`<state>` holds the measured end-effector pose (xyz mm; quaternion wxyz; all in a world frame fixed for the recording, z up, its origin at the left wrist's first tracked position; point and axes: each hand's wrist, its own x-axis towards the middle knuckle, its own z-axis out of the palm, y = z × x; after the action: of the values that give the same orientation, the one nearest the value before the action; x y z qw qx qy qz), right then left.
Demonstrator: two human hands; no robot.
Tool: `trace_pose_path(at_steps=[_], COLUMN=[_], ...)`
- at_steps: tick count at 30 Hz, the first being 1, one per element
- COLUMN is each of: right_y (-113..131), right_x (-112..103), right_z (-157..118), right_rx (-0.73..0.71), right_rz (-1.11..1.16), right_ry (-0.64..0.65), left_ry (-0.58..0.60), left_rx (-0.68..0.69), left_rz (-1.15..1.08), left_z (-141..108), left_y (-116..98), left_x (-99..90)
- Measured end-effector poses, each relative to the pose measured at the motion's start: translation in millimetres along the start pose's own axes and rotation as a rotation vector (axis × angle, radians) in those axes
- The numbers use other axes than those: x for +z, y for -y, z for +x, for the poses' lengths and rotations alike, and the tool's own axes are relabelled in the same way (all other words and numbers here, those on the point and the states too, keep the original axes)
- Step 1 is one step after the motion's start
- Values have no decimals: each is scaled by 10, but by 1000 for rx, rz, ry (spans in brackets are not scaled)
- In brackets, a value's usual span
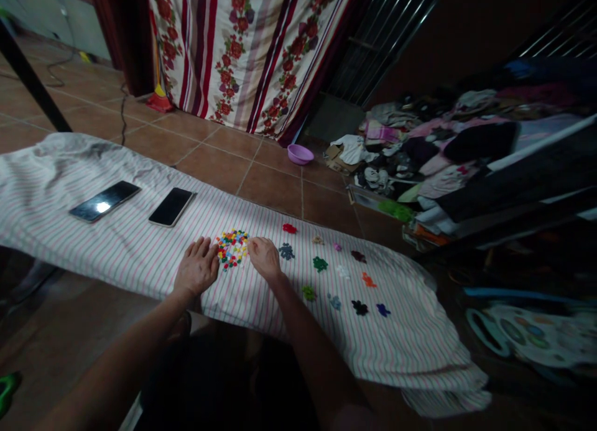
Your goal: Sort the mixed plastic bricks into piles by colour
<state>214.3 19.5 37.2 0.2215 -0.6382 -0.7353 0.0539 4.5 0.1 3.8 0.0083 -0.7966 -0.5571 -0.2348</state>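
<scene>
A mixed pile of small multicoloured pieces point(232, 249) lies on a striped cloth point(261, 306) between my hands. My left hand point(198, 266) rests flat on the cloth at the pile's left edge, fingers stretched out. At the right edge is my right hand point(264, 257), its fingers curled in; whatever they may hold is hidden. Right of it lie small single-colour heaps, among them a grey heap point(286, 251), a red heap point(289, 228), a dark green heap point(319, 264), a light green heap point(308, 292), an orange heap point(369, 280) and a black heap point(359, 307).
Two phones, a larger dark one point(105, 201) and a smaller one point(172, 207), lie on the cloth to the left. Beyond the table, a purple basin point(300, 154) sits on the tiled floor before a flowered curtain point(242, 51). Clothes point(448, 139) are piled at right.
</scene>
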Motion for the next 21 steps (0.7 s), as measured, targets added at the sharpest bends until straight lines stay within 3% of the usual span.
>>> trace_pose_path(at_steps=[5, 12, 16, 21], right_y=[-288, -896, -1193, -1394], right_x=[-91, -145, -205, -287], right_z=[39, 173, 254, 354], right_rx=[85, 251, 395, 536], right_rz=[79, 136, 111, 49], right_ry=[-121, -304, -290, -282], left_ry=[-7, -21, -9, -1], left_rx=[0, 5, 9, 15], left_rz=[-38, 10, 25, 47], left_z=[-5, -6, -1, 1], left_y=[11, 6, 4, 3], left_x=[12, 17, 9, 15])
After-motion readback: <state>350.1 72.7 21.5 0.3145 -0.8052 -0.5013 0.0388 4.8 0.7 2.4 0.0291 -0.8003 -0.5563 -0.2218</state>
